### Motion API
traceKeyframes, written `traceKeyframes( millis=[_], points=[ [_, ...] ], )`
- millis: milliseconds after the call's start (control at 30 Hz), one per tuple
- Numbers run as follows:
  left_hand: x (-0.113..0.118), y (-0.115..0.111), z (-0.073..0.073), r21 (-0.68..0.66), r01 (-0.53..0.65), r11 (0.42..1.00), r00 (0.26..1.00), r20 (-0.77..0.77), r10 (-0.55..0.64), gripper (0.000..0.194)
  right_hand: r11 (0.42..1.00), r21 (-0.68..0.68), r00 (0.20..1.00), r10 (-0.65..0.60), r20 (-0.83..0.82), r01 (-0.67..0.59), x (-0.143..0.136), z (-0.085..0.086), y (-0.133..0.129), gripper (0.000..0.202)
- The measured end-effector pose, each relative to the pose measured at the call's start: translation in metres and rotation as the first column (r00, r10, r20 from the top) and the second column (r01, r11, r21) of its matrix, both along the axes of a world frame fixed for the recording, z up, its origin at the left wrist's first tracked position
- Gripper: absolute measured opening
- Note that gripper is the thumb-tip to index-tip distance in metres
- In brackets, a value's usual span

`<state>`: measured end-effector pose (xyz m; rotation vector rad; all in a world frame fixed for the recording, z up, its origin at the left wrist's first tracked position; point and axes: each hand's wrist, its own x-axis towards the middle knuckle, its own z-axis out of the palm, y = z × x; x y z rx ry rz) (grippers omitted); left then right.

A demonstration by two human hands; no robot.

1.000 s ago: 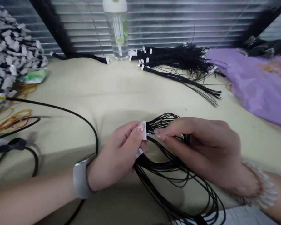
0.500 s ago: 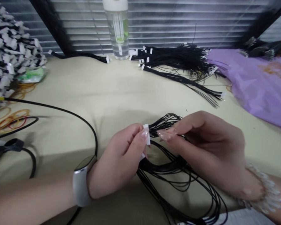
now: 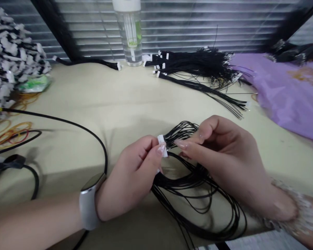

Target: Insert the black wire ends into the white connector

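Between the thumb and fingers of my left hand (image 3: 135, 170) is a white connector housing (image 3: 161, 139), held upright with its row of slots partly showing. Thin black wires (image 3: 181, 129) run out of its right side and loop round toward me. My right hand (image 3: 221, 159) pinches at these wires just right of the connector, thumb and forefinger together; a small metal wire end seems to show near the thumb tip, by the housing. The looped black bundle (image 3: 182, 180) hangs below both hands, and part of a second white piece shows under my left hand.
A clear bottle (image 3: 131, 38) stands by the window blinds. Black wire harnesses (image 3: 193, 64) with white connectors lie at the back, near a purple sheet (image 3: 281, 90). At left are a heap of white connectors (image 3: 10, 59), rubber bands (image 3: 13, 133) and a black cable (image 3: 75, 123).
The connector has tilted slightly and moved up a little. My right hand has shifted slightly up and left, its fingertips still beside the housing among the wires.
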<state>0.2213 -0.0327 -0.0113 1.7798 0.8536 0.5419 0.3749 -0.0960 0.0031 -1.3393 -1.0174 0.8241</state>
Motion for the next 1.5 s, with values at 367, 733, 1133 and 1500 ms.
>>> traceKeyframes(
  millis=[367, 733, 1133, 1500],
  points=[
    [0.0001, -0.0006, -0.0005, 0.006, -0.003, 1.0, 1.0, 0.001, 0.003, 0.034, 1.0, -0.018, 0.996, 0.008, -0.085, -0.009, -0.0002, -0.002, 0.0011, 0.033],
    [0.0002, -0.0002, 0.0016, -0.007, -0.007, 1.0, 1.0, -0.009, 0.007, 0.035, 0.999, -0.046, 0.991, 0.019, -0.134, -0.025, 0.0017, -0.0027, 0.0012, 0.035],
    [0.0002, -0.0004, -0.0019, -0.003, -0.013, 1.0, 1.0, 0.008, 0.013, 0.034, 0.994, -0.109, 0.985, -0.008, -0.172, -0.011, -0.0003, -0.0027, 0.0007, 0.036],
    [0.0015, -0.0005, 0.0001, -0.003, -0.03, 1.0, 1.0, -0.007, 0.03, 0.032, 0.992, -0.128, 0.987, -0.027, -0.156, 0.006, -0.0001, -0.0031, 0.0019, 0.036]
  ],
)
